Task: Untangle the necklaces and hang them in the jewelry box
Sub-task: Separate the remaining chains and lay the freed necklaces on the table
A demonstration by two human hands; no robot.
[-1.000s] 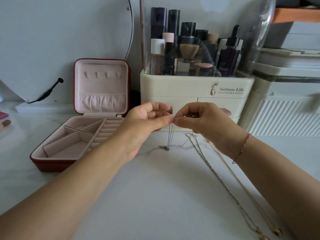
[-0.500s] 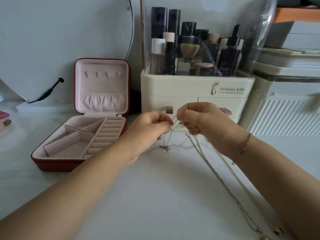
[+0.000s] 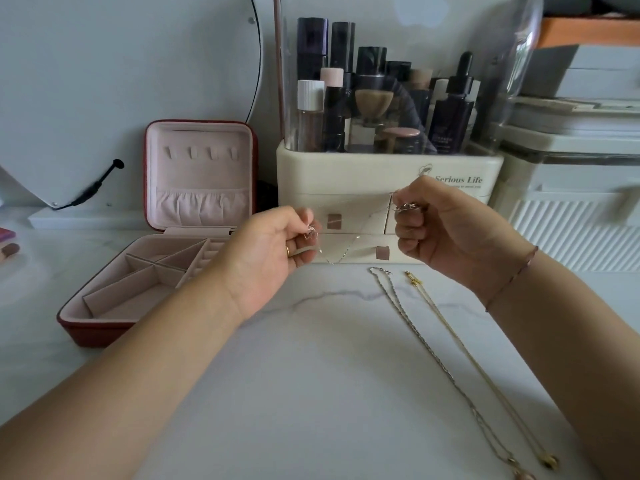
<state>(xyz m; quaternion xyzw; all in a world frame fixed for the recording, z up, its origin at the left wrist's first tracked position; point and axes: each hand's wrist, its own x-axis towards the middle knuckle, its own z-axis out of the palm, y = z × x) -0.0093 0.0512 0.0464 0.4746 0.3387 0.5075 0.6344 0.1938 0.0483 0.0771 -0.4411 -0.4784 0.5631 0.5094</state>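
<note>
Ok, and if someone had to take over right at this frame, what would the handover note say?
Left hand pinches one end of the thin silver chain, right hand pinches the other; it sags between them, off the table.
Twisted silver necklace and gold necklace lie stretched side by side on the table, apart.
Red jewelry box stands open at left; its lid hooks are bare.
Done: the three necklaces look separated. Left: hang all three on the hooks.
</note>
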